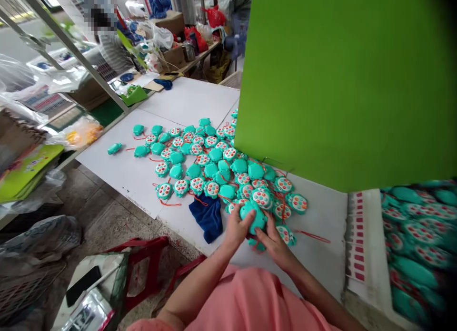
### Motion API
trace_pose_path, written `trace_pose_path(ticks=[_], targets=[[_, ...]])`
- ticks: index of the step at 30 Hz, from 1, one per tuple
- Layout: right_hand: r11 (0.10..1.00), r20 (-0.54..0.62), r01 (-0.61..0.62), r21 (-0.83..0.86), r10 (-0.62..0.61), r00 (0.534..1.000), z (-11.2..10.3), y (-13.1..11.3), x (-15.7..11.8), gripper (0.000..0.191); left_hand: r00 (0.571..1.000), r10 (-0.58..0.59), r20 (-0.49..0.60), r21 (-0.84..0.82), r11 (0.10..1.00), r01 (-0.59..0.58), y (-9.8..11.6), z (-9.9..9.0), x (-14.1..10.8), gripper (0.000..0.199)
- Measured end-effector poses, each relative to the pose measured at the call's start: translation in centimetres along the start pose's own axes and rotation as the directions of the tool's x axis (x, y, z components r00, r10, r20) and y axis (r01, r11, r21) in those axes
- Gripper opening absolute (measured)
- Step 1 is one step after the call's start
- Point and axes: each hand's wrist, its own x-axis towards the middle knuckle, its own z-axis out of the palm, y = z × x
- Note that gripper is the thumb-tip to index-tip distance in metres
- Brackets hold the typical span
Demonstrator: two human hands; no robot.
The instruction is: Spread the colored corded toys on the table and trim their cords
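Both of my hands are closed round one teal plastic toy (pixel 259 220), held low over the near part of the table. My left hand (pixel 236 228) grips its left side with the thumb on top. From the right, my right hand (pixel 273 238) holds the lower edge, thumb also on it. The toy's smooth teal side faces up; its underside is hidden. Close by lie many similar toys (pixel 211 189), some smooth side up, others showing white faces with red and orange round buttons. Red cords hang from several. A dark blue cloth (pixel 209 217) lies left of my left hand.
A big green panel (pixel 339 83) rises on the right over the white table (pixel 121 174). Beyond it, a box (pixel 367 240) holds more teal toys. A red stool (pixel 146 269) stands at lower left. A person (pixel 114 50) is at the cluttered far bench.
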Motion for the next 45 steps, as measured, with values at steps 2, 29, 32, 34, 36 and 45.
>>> trace_pose_path(ticks=[2,29,32,34,36,45], targets=[[1.000,0.029,0.002,0.007,-0.002,1.000,0.3,-0.3,-0.3,0.067,0.998,0.021,-0.058,0.006,1.000,-0.020,0.1,0.1,0.2,0.048],[0.941,0.112,-0.188,0.280,0.162,0.980,-1.5,0.0,-2.3,0.060,0.990,-0.048,0.131,-0.224,0.972,0.076,-1.1,0.2,-4.4,0.053],[0.992,0.005,-0.096,0.078,0.096,0.995,-1.3,-0.2,-2.3,0.046,0.983,-0.074,0.171,-0.272,0.955,0.119,-1.3,0.6,-5.4,0.054],[0.997,-0.094,-0.071,-0.026,0.069,0.993,-0.9,-0.4,-2.1,0.040,0.979,-0.070,0.189,-0.284,0.951,0.123,-1.5,0.9,-5.7,0.053],[0.994,-0.183,-0.077,-0.079,0.061,0.981,-0.6,-0.4,-1.9,0.039,0.980,-0.069,0.187,-0.286,0.951,0.121,-1.9,1.2,-5.8,0.052],[0.947,0.093,-0.248,0.203,0.234,0.968,-1.7,0.1,-3.0,0.050,0.987,-0.085,0.138,-0.202,0.973,0.112,-2.7,0.8,-5.7,0.049]])
